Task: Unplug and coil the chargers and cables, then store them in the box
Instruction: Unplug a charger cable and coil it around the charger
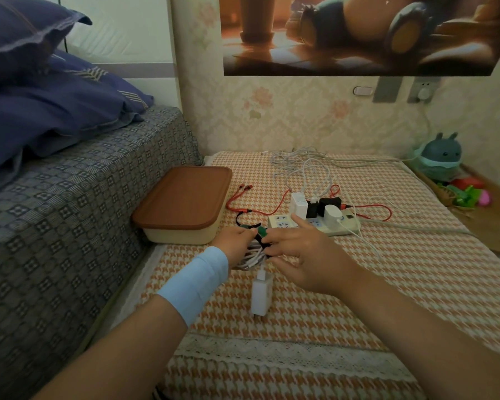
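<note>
On the cloth-covered worktop (pixel 373 272), the left hand (pixel 233 241) has its grip closed around a coiled white cable (pixel 253 256), with its white charger (pixel 261 295) at 6 o'clock. The right hand (pixel 309 258) touches the coil's green-tipped black tie (pixel 261 232); I cannot tell its grip. The lidded box (pixel 179 236) sits at 10 o'clock and the loaded power strip (pixel 315 225) at 1 o'clock.

Hidden, cropped, unclear
The left hand (pixel 233 241) and right hand (pixel 309 255) cover most of the coiled white cable (pixel 253 257); the right hand's grip is unclear. A lid (pixel 185 194) hides the inside of the box (pixel 179 236); the top edge crops the poster (pixel 358 33).
</note>
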The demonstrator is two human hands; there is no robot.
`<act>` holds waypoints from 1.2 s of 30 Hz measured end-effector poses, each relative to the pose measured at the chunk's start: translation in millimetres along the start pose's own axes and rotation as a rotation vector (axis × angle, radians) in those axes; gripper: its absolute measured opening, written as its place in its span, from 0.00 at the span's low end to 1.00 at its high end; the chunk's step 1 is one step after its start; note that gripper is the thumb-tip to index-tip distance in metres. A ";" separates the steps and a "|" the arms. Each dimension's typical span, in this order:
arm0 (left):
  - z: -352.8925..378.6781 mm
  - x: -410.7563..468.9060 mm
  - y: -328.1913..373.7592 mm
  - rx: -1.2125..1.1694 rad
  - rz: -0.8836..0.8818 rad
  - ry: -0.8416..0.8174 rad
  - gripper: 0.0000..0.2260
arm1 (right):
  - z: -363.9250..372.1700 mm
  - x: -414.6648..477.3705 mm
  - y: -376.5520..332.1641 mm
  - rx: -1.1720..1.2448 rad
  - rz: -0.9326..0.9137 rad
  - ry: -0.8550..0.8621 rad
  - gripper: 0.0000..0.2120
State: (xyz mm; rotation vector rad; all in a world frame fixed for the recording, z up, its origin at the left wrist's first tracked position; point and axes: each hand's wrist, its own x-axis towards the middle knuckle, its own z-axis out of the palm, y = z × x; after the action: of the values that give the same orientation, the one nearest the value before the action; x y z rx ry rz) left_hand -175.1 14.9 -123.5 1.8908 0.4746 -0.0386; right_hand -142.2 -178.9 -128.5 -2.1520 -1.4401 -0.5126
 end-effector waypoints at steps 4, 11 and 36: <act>-0.4 2.3 -2.9 -0.036 -0.057 -0.017 0.22 | -2.1 2.5 2.6 0.012 0.018 -0.045 0.07; -2.1 -4.8 5.3 -0.097 0.006 -0.101 0.13 | -10.4 6.1 7.2 -0.067 0.051 -0.108 0.22; -9.7 -23.2 19.4 -0.251 0.158 -0.130 0.07 | -13.7 15.9 14.4 -0.374 -0.431 0.214 0.11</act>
State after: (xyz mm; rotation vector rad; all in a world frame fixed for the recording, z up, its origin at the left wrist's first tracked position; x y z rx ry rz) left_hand -191.7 10.9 -96.6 1.6610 0.2286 0.0025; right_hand -123.4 -179.8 -111.3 -1.9632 -1.7988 -1.2142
